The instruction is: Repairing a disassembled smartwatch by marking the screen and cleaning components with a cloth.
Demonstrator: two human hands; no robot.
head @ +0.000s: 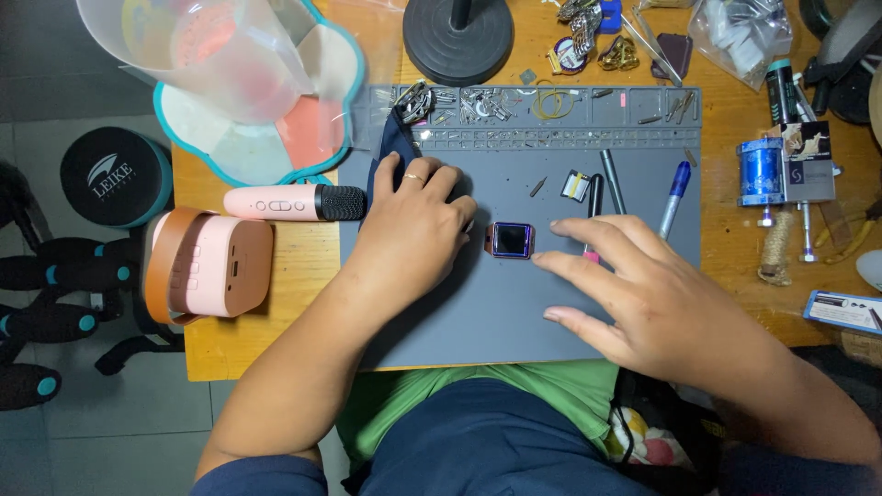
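A small square smartwatch body with a dark screen and pinkish frame lies in the middle of a grey work mat. My left hand rests palm down just left of it, fingertips at its edge, with a ring on one finger and a dark strap running out from under it. My right hand hovers to the right of the watch with fingers spread, over a small pink piece. Neither hand grips anything that I can see.
On the mat lie a blue pen, a dark tool and a small chip; its top tray holds screws and parts. A pink microphone and pink speaker sit left, a blue spool right, a black stand base behind.
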